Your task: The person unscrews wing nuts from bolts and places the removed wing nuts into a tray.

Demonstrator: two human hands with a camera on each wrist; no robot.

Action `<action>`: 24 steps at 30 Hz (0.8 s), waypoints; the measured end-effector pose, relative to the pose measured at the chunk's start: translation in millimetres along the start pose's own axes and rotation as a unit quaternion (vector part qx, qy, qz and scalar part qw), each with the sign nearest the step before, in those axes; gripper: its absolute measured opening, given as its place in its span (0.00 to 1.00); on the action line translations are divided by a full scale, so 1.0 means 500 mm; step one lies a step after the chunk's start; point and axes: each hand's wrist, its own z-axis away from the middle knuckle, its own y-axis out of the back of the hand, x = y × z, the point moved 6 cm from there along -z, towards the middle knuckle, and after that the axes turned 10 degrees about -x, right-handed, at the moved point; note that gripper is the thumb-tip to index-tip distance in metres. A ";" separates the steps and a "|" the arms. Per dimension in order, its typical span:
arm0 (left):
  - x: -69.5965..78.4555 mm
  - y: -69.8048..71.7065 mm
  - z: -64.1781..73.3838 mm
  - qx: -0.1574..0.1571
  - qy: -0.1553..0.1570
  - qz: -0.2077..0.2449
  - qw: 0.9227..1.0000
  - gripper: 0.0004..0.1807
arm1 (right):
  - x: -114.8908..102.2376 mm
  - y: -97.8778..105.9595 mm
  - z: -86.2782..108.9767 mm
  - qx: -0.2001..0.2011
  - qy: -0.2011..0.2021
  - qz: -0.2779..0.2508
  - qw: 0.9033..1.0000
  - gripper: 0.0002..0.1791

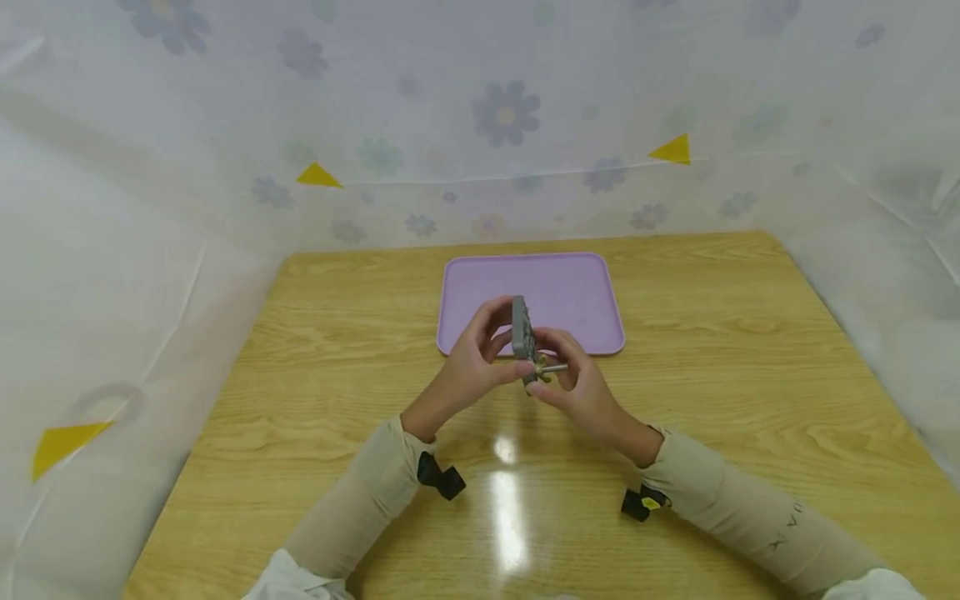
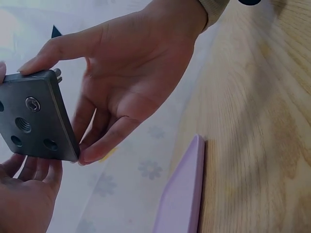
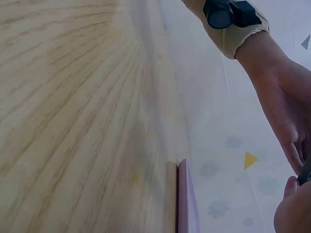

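Note:
A dark grey square metal plate (image 1: 519,327) is held up on edge between both hands, above the table. My left hand (image 1: 474,360) grips it by opposite edges, thumb on one and fingertips at the far corner. From the other side, my right hand (image 1: 583,382) also holds the plate's edges with thumb and fingers. A brass-coloured wing-shaped piece (image 1: 543,368) with a silver pin (image 1: 557,367) sticks out of the plate toward the right palm. In the left wrist view, the plate's flat face shows several round holes and a socket-head screw (image 2: 33,104).
Behind the hands a purple tray (image 1: 600,308) lies on the wood-grain table (image 1: 360,333). A white flowered curtain (image 1: 420,100) with yellow triangles surrounds the table at the back and sides. Black wrist cameras (image 1: 441,477) hang under both sleeves.

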 end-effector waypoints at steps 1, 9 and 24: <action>0.002 0.000 -0.001 0.000 0.002 -0.005 1.000 0.50 | 0.000 -0.002 0.000 0.002 0.004 -0.012 1.000 0.37; 0.014 0.007 -0.002 -0.010 0.027 -0.012 1.000 0.48 | 0.001 -0.013 0.001 0.003 -0.005 -0.066 0.998 0.37; 0.043 0.031 -0.003 0.014 -0.007 -0.052 0.998 0.47 | -0.043 0.019 0.017 -0.017 0.010 0.033 0.999 0.20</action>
